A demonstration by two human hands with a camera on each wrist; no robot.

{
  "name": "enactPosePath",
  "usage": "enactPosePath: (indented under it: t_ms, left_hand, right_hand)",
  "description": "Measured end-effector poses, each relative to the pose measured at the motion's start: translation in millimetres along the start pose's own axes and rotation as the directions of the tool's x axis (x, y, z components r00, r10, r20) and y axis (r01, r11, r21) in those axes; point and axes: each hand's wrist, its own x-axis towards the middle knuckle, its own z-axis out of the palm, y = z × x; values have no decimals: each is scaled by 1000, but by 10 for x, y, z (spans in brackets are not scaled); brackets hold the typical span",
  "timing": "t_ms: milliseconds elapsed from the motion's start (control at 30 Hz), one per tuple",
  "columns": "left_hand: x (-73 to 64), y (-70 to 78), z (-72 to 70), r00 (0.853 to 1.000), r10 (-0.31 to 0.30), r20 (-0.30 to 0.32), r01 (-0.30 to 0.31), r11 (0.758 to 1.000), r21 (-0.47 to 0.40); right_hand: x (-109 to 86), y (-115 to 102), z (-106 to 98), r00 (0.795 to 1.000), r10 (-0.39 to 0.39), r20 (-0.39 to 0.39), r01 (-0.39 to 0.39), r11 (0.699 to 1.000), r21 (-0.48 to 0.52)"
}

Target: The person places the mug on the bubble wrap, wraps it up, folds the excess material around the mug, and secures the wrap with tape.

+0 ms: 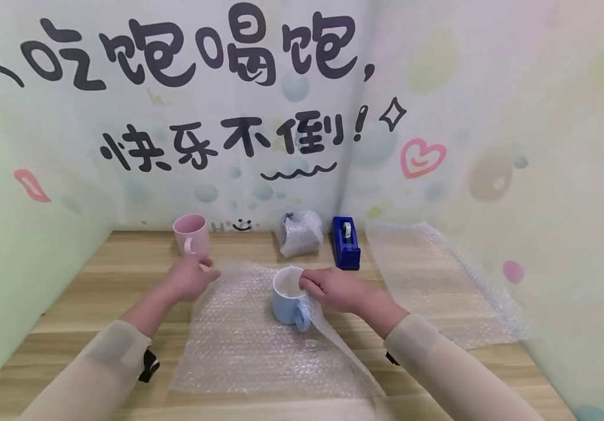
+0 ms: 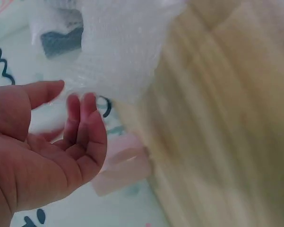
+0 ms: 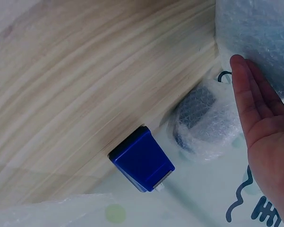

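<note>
Right, fingers first. On my right hand (image 1: 333, 287) the fingers (image 3: 243, 90) run nearly straight, set close together, and they press against bubble wrap raised at the side of the light-blue mug (image 1: 283, 307). From the head view the fingertips sit at the mug's rim, on its right. Most of that thumb is out of sight in the wrist view, so I can't tell if it pinches the wrap.

On my left hand (image 1: 190, 280) the fingers (image 2: 87, 135) are loosely bent, thumb facing them across a narrow gap. I see no firm grip. It's right by the far left part of the wrap sheet (image 1: 249, 351); whether the tips touch the film, I can't tell.

Mug is upright on the sheet, right of the sheet's middle, handle turned toward me and slightly right. Sheet lies mostly flat, but its right side lifts and folds up against the mug, running down as a raised edge toward me.

Further out: pink mug (image 1: 200, 237) stands just beyond my left hand, handle facing my side. At the back, a bubble-wrapped bundle (image 1: 300, 234), something dark showing through, with the blue tape dispenser (image 1: 345, 250) just to its right. Second sheet of bubble wrap (image 1: 428, 286) is spread on the right of the wooden table (image 1: 102, 292), along the wall (image 1: 491, 88).
</note>
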Motion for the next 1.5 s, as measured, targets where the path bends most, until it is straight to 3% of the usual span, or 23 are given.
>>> enactPosePath:
  t_ms: [133,267,400,500,600,700,800,867,900,1000,1133,1167,1233,1500]
  left_hand:
    - [5,100,-65,994,113,2,-113,990,-86]
    - [-12,425,-98,985,163,63,-144,962,-231]
    - [-9,772,53,961,261,93,-227,933,-278]
    - [8,904,246,915,383,128,-351,911,-218]
    - [23,897,386,862,487,139,-478,873,-94]
    - [25,822,442,795,590,141,-602,796,64]
    - [31,754,482,739,648,184,-674,713,195]
    - [31,735,521,717,663,215,-697,675,244]
    - [36,728,546,713,664,225,-701,663,262]
    - [62,756,601,718,655,234,-694,647,316]
    - [119,861,628,746,604,279,-662,626,412]
    - [134,884,636,747,599,290,-660,614,432]
    - [146,916,647,755,581,304,-652,614,445]
    - [159,835,684,726,640,250,-674,591,443]
  right_hand:
    - [-1,4,9,999,-25,-22,25,1000,3]
    - [-16,10,1,999,-32,-40,32,999,0]
    - [-19,17,-8,997,-38,-61,37,999,-9]
    - [-12,25,5,998,-24,-57,24,1000,-5]
    - [0,23,22,999,-12,-37,12,1000,-2]
    - [13,16,31,1000,-14,-24,13,1000,-18]
    - [27,17,34,999,-26,-26,25,999,-44]
    - [37,21,32,999,-38,-32,36,998,-52]
    - [41,22,27,998,-47,-35,45,997,-55]
    - [53,17,2,997,-70,-39,68,996,-54]
    - [65,13,-17,996,-75,-38,73,996,-48]
    - [68,13,-15,997,-70,-36,69,997,-44]
    - [66,3,-10,998,-59,-26,58,998,-32]
    - [28,-160,-53,997,-57,-44,55,997,-53]
